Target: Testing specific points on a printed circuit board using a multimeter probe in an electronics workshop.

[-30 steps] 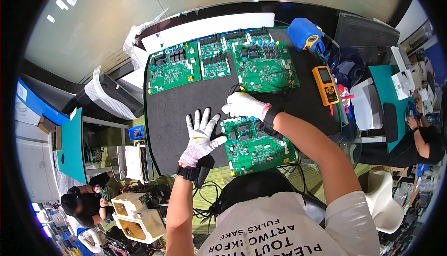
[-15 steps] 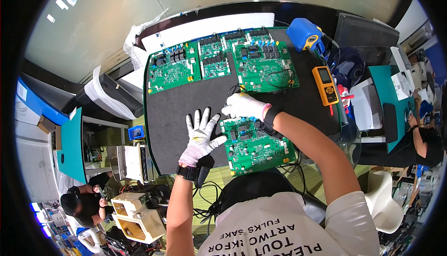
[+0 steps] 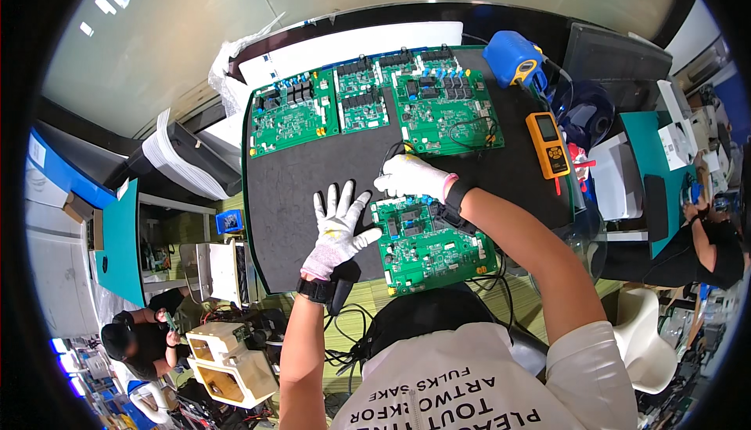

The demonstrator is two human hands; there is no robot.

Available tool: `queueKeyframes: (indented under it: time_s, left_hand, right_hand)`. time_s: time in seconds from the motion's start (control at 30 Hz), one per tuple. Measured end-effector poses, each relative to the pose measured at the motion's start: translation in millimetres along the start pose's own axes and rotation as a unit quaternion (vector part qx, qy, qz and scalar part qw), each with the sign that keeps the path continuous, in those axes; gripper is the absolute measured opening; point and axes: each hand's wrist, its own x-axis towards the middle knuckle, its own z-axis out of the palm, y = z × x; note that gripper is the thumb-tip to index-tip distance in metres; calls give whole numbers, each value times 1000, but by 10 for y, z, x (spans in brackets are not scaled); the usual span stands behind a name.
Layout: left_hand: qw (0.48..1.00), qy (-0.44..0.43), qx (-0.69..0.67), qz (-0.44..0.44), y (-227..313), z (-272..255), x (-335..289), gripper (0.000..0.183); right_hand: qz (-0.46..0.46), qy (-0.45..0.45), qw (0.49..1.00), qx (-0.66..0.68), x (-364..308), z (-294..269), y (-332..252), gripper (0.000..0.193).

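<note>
Both my hands wear white gloves. My left hand (image 3: 337, 226) lies on the dark mat with its fingers spread, its thumb at the left edge of the nearest green circuit board (image 3: 434, 262). My right hand (image 3: 415, 177) is closed just beyond that board's far edge. A thin black cord (image 3: 386, 158) loops out by its fingers; what the fingers hold is hidden. Past the right hand lies another circuit board (image 3: 434, 129), with a black wire across it. A third circuit board (image 3: 289, 121) lies at the far left of the mat.
Smaller circuit boards (image 3: 362, 109) lie between the two far ones. An orange handheld meter (image 3: 547, 144) and a blue device (image 3: 512, 58) stand at the mat's right. Black cables (image 3: 501, 277) hang at the near edge. Co-workers sit at far left and far right.
My two hands and the boards stay where they were. At the far right, a co-worker's hands have shifted slightly.
</note>
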Motion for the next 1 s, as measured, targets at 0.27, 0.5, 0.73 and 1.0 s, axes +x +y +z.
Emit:
queueKeyframes:
  time_s: [0.27,0.5,0.73,1.0]
  left_hand:
    - [1000,6,4,2,5,8,0,80]
    - [1000,11,0,4,-3,21,-7,79]
    - [1000,11,-9,4,12,4,-3,79]
    - [1000,10,-12,4,12,-1,-7,79]
  right_hand:
    - [2,-24,999,-41,17,-28,13,30]
    - [7,-26,1000,-4,-45,-32,-32,30]
    - [-31,-35,999,-14,-38,-75,21,32]
    - [-13,-20,999,-30,-57,-93,32,33]
